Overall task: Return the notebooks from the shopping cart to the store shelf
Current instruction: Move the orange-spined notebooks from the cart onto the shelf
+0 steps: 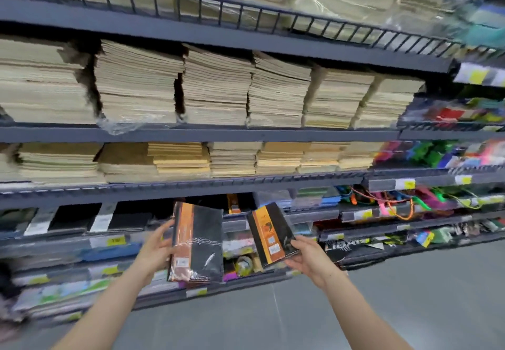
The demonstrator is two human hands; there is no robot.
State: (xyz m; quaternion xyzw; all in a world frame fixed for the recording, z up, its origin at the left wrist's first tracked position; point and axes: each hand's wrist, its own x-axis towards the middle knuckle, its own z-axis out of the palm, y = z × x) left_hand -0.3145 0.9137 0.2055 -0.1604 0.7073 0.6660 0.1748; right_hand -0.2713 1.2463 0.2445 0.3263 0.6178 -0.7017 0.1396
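Note:
My left hand grips the left edge of a large black notebook with an orange spine band, wrapped in clear film and held upright. A smaller black and orange notebook is tilted to the left, and my right hand holds it by its lower right corner. Both notebooks hang in front of the store shelf, level with a row of dark notebooks. One matching orange and black notebook stands on that row behind them. The shopping cart is out of view.
Upper shelves carry tall stacks of beige exercise books. Colourful stationery fills the racks to the right. Low shelves by the floor hold mixed coloured items. Grey floor lies below and to the right.

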